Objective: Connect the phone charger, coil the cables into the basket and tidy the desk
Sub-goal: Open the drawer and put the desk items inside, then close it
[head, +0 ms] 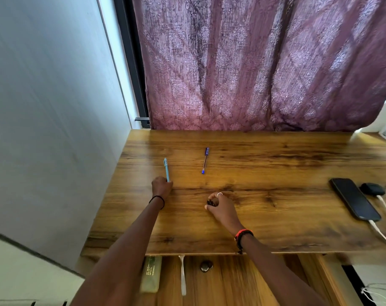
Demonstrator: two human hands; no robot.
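Desk [254, 155], left fingers [165, 183] gripping light-blue pen [166, 170], right fingers [212, 196] pinching small dark object [210, 203]

Wood-grain desk [265, 155] sits right up against a purple patterned curtain [254, 62], daylight glowing through the fabric; dark window frame [130, 62] peeks out along the curtain's left edge; plain pale wall [44, 107] fills the left side; more of the same wood [231, 283] below the desk's front edge.
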